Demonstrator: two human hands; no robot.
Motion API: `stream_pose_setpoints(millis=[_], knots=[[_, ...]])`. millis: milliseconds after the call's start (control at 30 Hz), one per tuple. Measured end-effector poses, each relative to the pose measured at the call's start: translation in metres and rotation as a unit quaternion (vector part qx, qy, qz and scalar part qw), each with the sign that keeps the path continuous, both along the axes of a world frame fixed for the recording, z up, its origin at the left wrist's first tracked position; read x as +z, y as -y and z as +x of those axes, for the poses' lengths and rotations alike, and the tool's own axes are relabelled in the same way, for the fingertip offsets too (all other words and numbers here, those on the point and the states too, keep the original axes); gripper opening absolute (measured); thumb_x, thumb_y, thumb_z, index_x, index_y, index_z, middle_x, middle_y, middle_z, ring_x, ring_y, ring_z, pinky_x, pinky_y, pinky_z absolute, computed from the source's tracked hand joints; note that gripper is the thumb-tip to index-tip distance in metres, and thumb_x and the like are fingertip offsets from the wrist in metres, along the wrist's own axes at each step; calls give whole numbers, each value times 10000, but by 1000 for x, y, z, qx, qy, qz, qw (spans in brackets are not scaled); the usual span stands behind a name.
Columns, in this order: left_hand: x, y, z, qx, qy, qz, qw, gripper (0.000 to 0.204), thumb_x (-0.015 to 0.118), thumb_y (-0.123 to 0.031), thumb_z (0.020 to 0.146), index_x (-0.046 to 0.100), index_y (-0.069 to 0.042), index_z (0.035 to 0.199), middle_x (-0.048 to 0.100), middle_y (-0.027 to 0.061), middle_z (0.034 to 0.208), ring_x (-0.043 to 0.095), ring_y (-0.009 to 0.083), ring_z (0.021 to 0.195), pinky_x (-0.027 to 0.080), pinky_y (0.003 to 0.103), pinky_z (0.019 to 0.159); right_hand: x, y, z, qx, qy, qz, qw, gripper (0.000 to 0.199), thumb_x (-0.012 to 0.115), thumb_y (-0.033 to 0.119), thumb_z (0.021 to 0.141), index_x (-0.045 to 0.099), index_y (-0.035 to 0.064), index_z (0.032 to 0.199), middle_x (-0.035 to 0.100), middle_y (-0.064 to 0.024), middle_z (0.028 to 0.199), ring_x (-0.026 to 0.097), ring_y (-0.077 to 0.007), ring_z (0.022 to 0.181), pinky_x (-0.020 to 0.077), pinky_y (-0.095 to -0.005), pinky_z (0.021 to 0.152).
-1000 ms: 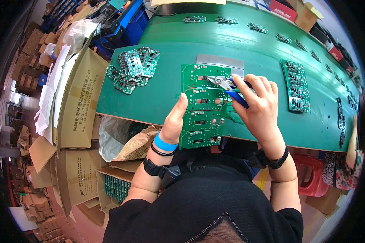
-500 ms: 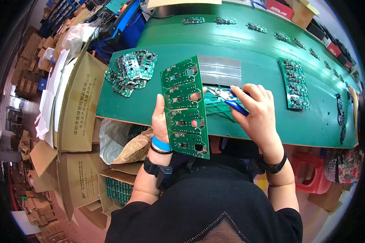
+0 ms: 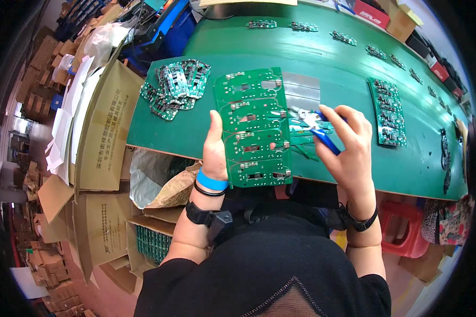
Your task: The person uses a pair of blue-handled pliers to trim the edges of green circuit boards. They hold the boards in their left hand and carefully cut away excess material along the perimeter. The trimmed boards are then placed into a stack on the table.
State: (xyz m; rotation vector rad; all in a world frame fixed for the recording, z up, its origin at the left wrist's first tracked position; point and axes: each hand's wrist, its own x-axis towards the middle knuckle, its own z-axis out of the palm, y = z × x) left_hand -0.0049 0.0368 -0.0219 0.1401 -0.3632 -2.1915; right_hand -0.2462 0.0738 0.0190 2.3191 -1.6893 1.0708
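Note:
My left hand (image 3: pixel 214 153) holds a green circuit board panel (image 3: pixel 256 138) up in front of me by its left side, thumb up along the edge and the other fingers hidden behind it. The panel is made of several joined boards with cut-out slots. In my right hand (image 3: pixel 353 138) is a pair of cutting pliers (image 3: pixel 327 140) with blue handles. Their metal jaws are at the panel's right edge; I cannot tell whether they touch it. Cut-off green strips (image 3: pixel 304 151) lie on the table beyond the panel, beside a grey metal plate (image 3: pixel 302 89).
Separated circuit boards are piled (image 3: pixel 175 87) at the table's left, and an uncut panel (image 3: pixel 390 113) lies at the right. Several small boards (image 3: pixel 304 26) form a curved row along the far side. Open cardboard boxes (image 3: pixel 107 132) stand left; a red stool (image 3: pixel 404 227) is below right.
The panel has turned from a steep tilt to face me more broadly. My right hand and the pliers have shifted slightly right. My view has shifted a little too.

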Motion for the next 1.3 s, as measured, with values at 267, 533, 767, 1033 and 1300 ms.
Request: stream_pose_setpoints(millis=[267, 533, 767, 1033, 1300], knots=[[9, -4, -16, 53, 199, -53, 977, 797, 195, -659, 971, 409, -24, 1403, 572, 191, 1285, 629, 318, 1080, 553, 464, 894, 1, 3, 26, 29, -87, -8, 996, 563, 751, 205, 664, 606, 103, 1198, 565, -89, 1116, 530, -270, 1063, 351, -433, 934], [6, -3, -17, 80, 247, -94, 961, 781, 194, -650, 976, 407, -32, 1405, 581, 178, 1264, 635, 300, 1056, 559, 449, 882, 6, 2, 26, 31, -102, 9, 994, 585, 755, 167, 658, 608, 101, 1220, 564, -100, 1118, 530, -287, 1073, 352, -435, 951], [5, -3, -16, 95, 274, -124, 949, 771, 195, -644, 979, 399, -40, 1412, 576, 177, 1272, 632, 305, 1064, 555, 456, 891, 5, 2, 26, 27, -125, -3, 992, 565, 749, 214, 677, 601, 103, 1210, 560, -95, 1131, 530, -273, 1074, 349, -437, 941], [4, -2, -14, 81, 262, -111, 955, 776, 194, -642, 980, 385, -32, 1421, 562, 180, 1297, 619, 307, 1096, 548, 458, 906, 0, 5, 24, 36, -100, 7, 994, 561, 751, 218, 674, 608, 110, 1206, 560, -90, 1127, 532, -272, 1072, 352, -436, 933], [9, -2, -16, 85, 271, -126, 951, 764, 191, -632, 985, 351, -41, 1443, 534, 178, 1333, 609, 301, 1120, 545, 450, 920, 1, 5, 24, 35, -114, 5, 993, 588, 751, 218, 673, 596, 116, 1231, 561, -87, 1129, 532, -270, 1074, 356, -439, 928]])
